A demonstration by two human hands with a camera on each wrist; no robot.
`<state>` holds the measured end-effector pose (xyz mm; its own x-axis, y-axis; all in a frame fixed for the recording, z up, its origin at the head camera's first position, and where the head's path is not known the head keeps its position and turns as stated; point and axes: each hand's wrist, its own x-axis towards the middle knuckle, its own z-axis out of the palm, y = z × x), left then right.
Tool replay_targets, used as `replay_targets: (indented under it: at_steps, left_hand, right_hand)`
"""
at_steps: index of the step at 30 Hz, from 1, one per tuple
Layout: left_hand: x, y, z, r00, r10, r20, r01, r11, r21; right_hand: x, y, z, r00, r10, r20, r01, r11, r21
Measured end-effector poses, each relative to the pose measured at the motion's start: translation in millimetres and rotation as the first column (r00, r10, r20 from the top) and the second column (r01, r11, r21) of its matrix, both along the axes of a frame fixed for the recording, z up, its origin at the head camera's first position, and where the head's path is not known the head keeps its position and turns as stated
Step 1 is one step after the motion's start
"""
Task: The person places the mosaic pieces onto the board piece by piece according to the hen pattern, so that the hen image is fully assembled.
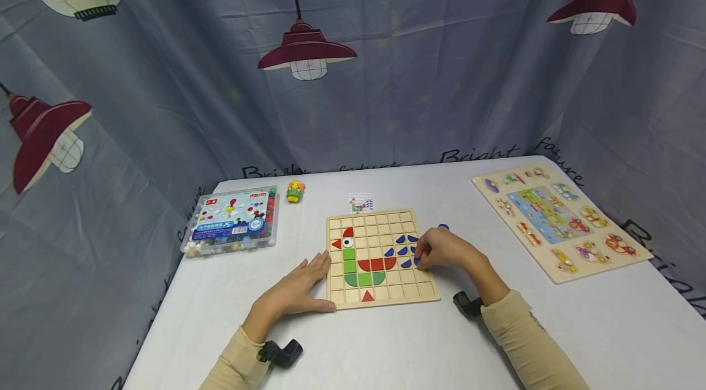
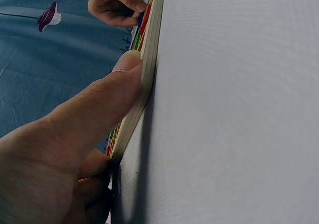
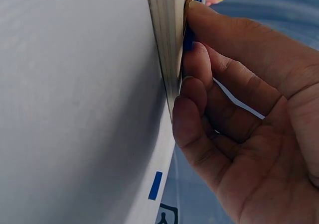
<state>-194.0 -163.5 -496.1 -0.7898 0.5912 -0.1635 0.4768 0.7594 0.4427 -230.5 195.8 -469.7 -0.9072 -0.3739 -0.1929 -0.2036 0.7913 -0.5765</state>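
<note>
A wooden grid board (image 1: 386, 293) lies on the white table with red, green and blue flat pieces set in its squares. My left hand (image 1: 300, 287) rests at its left side, fingers spread, thumb by the front left corner. In the left wrist view that thumb (image 2: 107, 97) presses on the board's edge. At the board's right side, my right hand (image 1: 441, 248) pinches a blue piece (image 3: 189, 39) between thumb and forefinger, against the board. Several blue leaf-shaped pieces (image 1: 406, 264) lie beside those fingertips. A small printed pattern card (image 1: 361, 203) sits behind the board.
One loose blue piece (image 1: 444, 226) lies on the table right of the board. A clear plastic case (image 1: 231, 221) of colored parts stands back left, with a small toy figure (image 1: 295, 191) beside it. A wooden picture puzzle (image 1: 562, 218) occupies the right side.
</note>
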Motion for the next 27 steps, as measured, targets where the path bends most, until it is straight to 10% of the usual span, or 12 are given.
replay_targets:
  at_steps: [27]
  left_hand:
    - [-1.0, 1.6, 0.3, 1.000, -0.009, 0.000, 0.009, 1.000, -0.008]
  right_hand:
    - [2.8, 0.8, 2.0, 1.000, -0.016, 0.018, 0.016, 1.000, 0.017]
